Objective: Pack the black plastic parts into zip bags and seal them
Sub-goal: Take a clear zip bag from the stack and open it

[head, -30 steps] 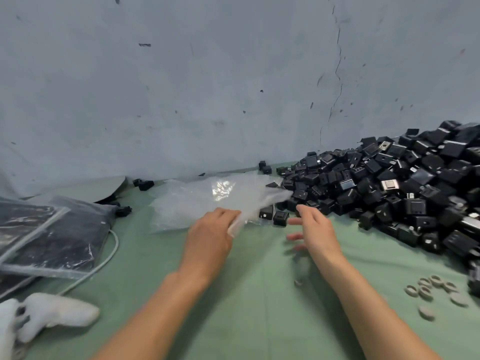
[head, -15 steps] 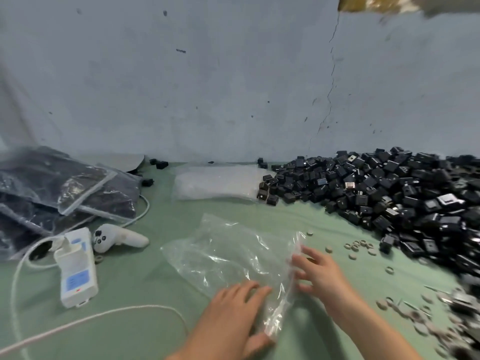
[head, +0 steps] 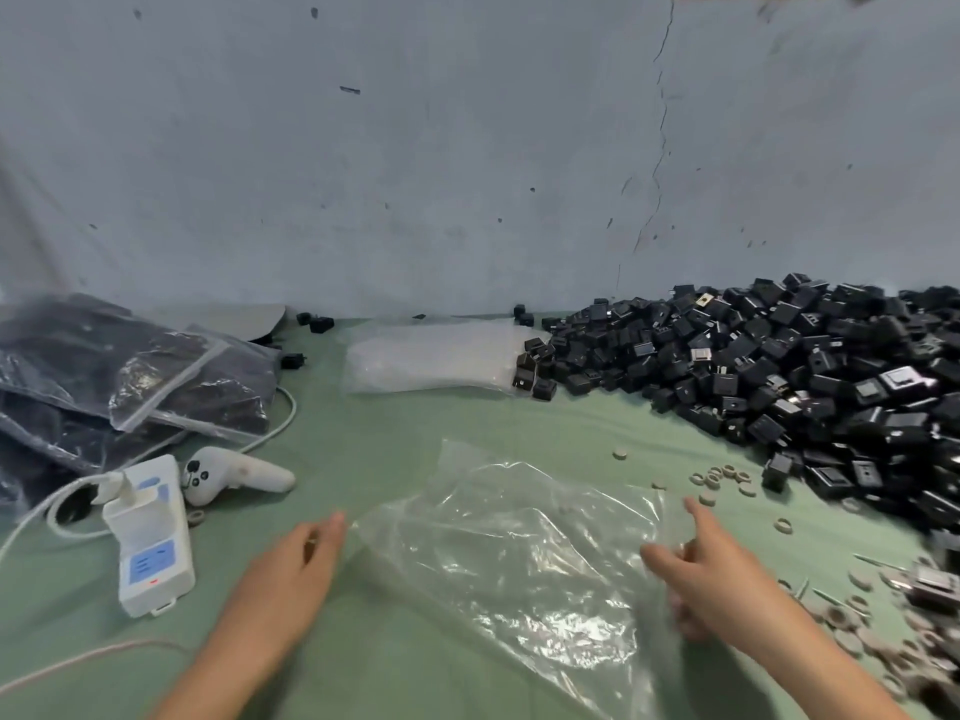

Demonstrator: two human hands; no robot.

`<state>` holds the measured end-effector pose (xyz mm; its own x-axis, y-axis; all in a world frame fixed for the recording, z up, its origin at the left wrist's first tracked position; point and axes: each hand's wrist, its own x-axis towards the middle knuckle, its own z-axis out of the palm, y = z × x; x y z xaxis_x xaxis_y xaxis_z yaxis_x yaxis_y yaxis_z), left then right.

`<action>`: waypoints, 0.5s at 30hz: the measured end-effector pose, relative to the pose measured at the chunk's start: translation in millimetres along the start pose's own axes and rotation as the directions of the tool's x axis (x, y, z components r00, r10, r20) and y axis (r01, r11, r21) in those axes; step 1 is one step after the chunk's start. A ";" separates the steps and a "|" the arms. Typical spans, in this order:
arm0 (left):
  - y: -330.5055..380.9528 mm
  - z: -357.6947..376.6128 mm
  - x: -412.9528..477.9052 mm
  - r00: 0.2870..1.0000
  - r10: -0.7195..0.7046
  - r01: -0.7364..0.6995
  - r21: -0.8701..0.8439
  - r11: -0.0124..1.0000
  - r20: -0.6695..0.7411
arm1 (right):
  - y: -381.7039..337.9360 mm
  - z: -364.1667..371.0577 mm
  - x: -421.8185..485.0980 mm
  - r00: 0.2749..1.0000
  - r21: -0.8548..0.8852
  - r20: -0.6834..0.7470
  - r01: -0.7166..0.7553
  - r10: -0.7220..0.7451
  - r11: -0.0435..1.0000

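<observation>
The zip bag [head: 519, 553] lies empty on the green desk [head: 395, 433] between the 2 grips, with its long axis slanting from far left to near right. The left grip [head: 306, 558] is spread, just beside the bag's left corner. The right grip [head: 711, 584] is at the right edge with plastic over its lower fingers; we cannot tell whether it pinches. The black parts [head: 779, 376] are piled far right, nearer the right grip, against a grey wall [head: 467, 174].
</observation>
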<state>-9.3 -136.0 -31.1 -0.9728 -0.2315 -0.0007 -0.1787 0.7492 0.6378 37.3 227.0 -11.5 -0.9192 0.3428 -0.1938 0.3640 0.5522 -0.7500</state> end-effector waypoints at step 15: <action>44.1 19.4 -4.1 0.932 0.232 -0.028 -0.583 0.812 0.278 | -108.9 39.5 80.8 0.932 -0.244 0.164 0.356 -0.323 0.902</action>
<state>-16.0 -90.0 -17.9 -0.9892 0.1304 -0.0669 -0.0321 0.2531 0.9669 -82.5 164.5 29.6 -0.9990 0.0163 -0.0422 0.0381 0.8054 -0.5916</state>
